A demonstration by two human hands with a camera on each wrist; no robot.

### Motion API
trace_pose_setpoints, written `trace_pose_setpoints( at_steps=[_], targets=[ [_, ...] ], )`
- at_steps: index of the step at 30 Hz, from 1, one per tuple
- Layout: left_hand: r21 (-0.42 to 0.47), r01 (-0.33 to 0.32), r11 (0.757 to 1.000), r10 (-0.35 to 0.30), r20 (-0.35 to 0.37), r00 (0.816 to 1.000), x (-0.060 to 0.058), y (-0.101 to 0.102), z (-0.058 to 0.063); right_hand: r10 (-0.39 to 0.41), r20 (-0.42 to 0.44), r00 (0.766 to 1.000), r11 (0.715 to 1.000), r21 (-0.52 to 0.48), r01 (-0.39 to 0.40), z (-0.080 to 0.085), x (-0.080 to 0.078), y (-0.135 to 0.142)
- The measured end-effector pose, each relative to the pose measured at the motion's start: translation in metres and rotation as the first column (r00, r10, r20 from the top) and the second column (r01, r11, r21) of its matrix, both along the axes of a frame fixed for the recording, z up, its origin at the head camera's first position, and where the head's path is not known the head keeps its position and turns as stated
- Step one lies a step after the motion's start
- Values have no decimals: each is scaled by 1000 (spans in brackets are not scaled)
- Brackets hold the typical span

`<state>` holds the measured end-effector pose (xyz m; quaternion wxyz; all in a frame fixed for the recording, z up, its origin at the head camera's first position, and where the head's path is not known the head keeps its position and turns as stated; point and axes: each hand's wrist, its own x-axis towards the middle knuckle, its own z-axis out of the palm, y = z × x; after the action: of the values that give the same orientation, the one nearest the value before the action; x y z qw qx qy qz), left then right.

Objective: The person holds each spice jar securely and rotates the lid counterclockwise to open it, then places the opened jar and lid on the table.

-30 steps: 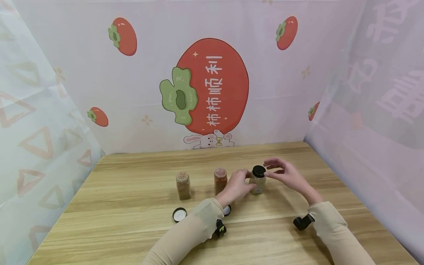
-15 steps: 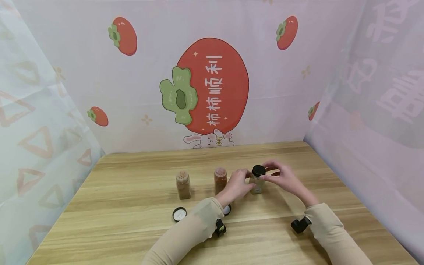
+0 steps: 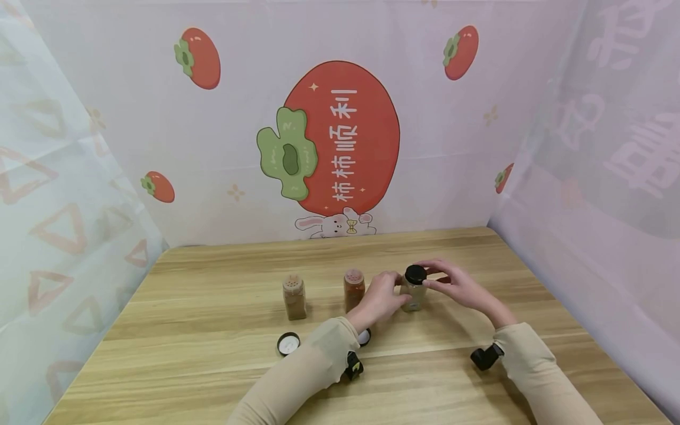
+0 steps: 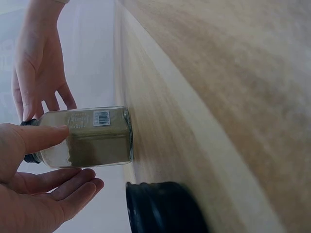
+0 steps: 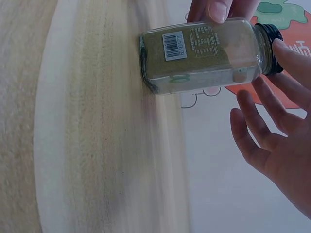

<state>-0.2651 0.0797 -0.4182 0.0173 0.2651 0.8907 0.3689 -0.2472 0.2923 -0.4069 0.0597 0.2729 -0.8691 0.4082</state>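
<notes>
A clear glass spice jar (image 3: 412, 299) stands upright on the table, partly filled with brownish powder. It carries a barcode label, plain in the right wrist view on the jar's side (image 5: 174, 45). My left hand (image 3: 378, 298) grips the jar's body, thumb on the near side. On top sits a ribbed black lid (image 3: 415, 274). From the right, my right hand (image 3: 461, 288) pinches that lid with thumb and index finger, while its other fingers extend loosely beside the jar, as seen in the right wrist view.
Left of the hands stand a reddish spice jar (image 3: 354, 289) and a brown one (image 3: 294, 302), both with perforated shaker tops. Two black lids lie upturned in front of them, one at left (image 3: 288, 343) and another (image 3: 364, 337) partly covered by my left sleeve. Patterned cloth walls surround the table.
My right hand and forearm first swung left, the fingers closing in round the black lid, then the forearm swung back right. The left hand and jar have stayed in place.
</notes>
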Motion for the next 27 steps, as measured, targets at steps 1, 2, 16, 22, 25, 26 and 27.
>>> trace_pose_setpoints(
  at_steps=[1,2,16,22,25,26,27],
  targets=[
    [-1,1,1000,-1,-2,1000,0,0,0,12,-4,1000,1000,2,-12,0,0,1],
    [-5,1,1000,-1,-4,1000,0,0,0,25,-5,1000,1000,2,-25,0,0,1],
    [14,13,1000,-13,13,1000,-1,0,-1,54,88,995,999,5,-54,1,2,5],
    [16,4,1000,-4,18,1000,-1,0,-1,-16,107,994,999,-46,22,-3,2,2],
    [12,1,1000,-1,19,1000,0,0,0,-80,98,992,995,-54,86,-6,2,-1],
    [12,1,1000,-1,20,1000,0,0,0,-101,93,990,993,-57,107,-7,2,-2],
    [10,1,1000,-2,19,1000,0,0,0,-121,90,989,990,-58,127,-8,3,-4]
  ],
)
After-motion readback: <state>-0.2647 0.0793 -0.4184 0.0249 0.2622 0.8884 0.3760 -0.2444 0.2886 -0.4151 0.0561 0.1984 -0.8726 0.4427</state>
